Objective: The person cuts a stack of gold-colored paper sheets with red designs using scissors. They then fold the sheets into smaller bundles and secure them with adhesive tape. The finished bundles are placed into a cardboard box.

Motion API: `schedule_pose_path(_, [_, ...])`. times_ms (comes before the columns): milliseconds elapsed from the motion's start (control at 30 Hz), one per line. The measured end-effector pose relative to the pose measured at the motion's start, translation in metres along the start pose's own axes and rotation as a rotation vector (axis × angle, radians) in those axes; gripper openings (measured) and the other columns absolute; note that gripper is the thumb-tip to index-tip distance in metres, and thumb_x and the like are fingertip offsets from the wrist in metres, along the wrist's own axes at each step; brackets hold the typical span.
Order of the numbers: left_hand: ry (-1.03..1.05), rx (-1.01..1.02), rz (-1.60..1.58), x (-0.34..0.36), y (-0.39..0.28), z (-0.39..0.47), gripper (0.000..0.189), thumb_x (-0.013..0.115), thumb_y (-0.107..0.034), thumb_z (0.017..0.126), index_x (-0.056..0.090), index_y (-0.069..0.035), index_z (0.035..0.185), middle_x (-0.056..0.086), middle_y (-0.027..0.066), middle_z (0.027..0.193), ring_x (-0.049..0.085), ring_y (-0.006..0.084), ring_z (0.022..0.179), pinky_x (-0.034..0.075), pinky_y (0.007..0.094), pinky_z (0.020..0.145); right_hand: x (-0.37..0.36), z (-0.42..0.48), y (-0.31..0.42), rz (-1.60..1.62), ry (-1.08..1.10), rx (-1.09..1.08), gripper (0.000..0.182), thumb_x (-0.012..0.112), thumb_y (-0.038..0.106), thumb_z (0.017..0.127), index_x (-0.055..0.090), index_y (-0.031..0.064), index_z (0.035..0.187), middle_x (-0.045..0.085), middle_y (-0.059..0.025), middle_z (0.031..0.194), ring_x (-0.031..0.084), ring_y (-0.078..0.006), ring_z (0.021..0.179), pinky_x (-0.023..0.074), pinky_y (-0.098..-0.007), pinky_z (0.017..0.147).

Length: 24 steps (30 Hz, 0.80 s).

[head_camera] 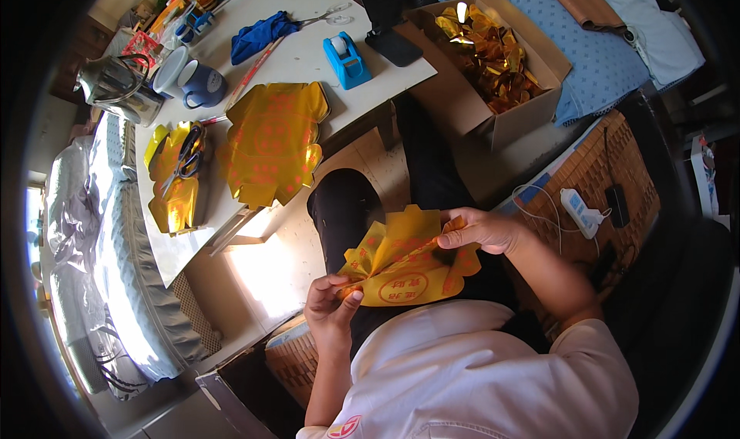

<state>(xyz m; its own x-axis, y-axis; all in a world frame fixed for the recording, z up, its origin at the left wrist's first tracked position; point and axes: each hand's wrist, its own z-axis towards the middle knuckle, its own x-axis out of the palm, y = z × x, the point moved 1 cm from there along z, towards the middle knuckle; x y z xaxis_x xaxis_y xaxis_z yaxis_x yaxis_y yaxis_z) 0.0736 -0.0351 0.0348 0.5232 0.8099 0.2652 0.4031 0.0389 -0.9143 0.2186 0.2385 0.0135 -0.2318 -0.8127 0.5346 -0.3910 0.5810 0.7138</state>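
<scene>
Above my lap I hold a sheet of gold foil paper (404, 271) with red printing, partly folded and scalloped at its edges. My left hand (335, 300) pinches its left end between thumb and fingers. At the upper right edge, my right hand (477, 231) grips a folded corner. A stack of flat gold foil sheets (274, 141) lies on the white table (300, 63), overhanging its near edge. Left of that stack, black-handled scissors (188, 158) rest on a smaller pile of gold foil pieces (176, 208).
An open cardboard box (523, 118) of folded gold foil pieces stands right of the table. On the table are a blue tape dispenser (348, 63), a blue cloth (263, 36), a mug (203, 85) and a metal kettle (118, 89). A white power strip (580, 210) lies on the woven seat.
</scene>
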Motion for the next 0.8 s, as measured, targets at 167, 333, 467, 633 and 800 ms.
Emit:
schedule_pose_path(167, [-0.022, 0.031, 0.074, -0.006, 0.007, -0.010, 0.031, 0.076, 0.009, 0.083, 0.058, -0.002, 0.106, 0.069, 0.0057, 0.098, 0.065, 0.0110, 0.090, 0.050, 0.0219, 0.085, 0.010, 0.001, -0.015, 0.007, -0.067, 0.104, 0.043, 0.075, 0.033, 0.092, 0.067, 0.0013, 0.120, 0.070, -0.0037, 0.113, 0.061, -0.0107, 0.107, 0.0442, -0.0253, 0.097])
schedule_pose_path(333, [-0.074, 0.031, 0.103, -0.014, 0.005, -0.022, 0.031, 0.077, 0.008, 0.082, 0.058, -0.003, 0.105, 0.068, 0.0057, 0.095, 0.064, 0.0106, 0.086, 0.050, 0.0212, 0.080, 0.013, 0.003, -0.016, -0.033, -0.081, 0.164, 0.045, 0.073, 0.039, 0.093, 0.068, 0.0050, 0.122, 0.069, -0.0022, 0.114, 0.060, -0.0096, 0.108, 0.0457, -0.0270, 0.093])
schedule_pose_path(467, [-0.107, -0.016, 0.105, -0.024, 0.004, -0.030, 0.033, 0.080, 0.001, 0.081, 0.059, -0.005, 0.107, 0.067, 0.0062, 0.103, 0.063, 0.0135, 0.096, 0.048, 0.0267, 0.088, 0.009, -0.001, -0.024, 0.014, -0.001, 0.310, 0.043, 0.072, 0.041, 0.093, 0.069, 0.0083, 0.121, 0.070, 0.0012, 0.107, 0.062, -0.0068, 0.098, 0.0478, -0.0239, 0.082])
schedule_pose_path(633, [-0.102, 0.401, 1.167, -0.015, -0.025, -0.041, 0.050, 0.090, -0.024, 0.071, 0.063, -0.010, 0.110, 0.059, 0.0117, 0.126, 0.049, 0.0315, 0.126, 0.031, 0.0457, 0.108, 0.016, 0.007, -0.032, -0.037, 0.121, 0.156, 0.031, 0.070, 0.035, 0.096, 0.071, 0.0053, 0.106, 0.066, 0.0051, 0.090, 0.056, -0.0037, 0.079, 0.0457, -0.0197, 0.071])
schedule_pose_path(800, [0.344, 0.515, 1.555, 0.017, -0.067, -0.030, 0.076, 0.088, -0.033, 0.068, 0.059, -0.020, 0.137, 0.041, 0.0138, 0.155, 0.042, 0.0355, 0.140, 0.028, 0.0532, 0.113, 0.035, 0.009, -0.017, -0.211, 0.239, 0.164, 0.035, 0.068, 0.034, 0.098, 0.068, 0.0018, 0.112, 0.064, 0.0042, 0.089, 0.054, -0.0039, 0.078, 0.0460, -0.0209, 0.070])
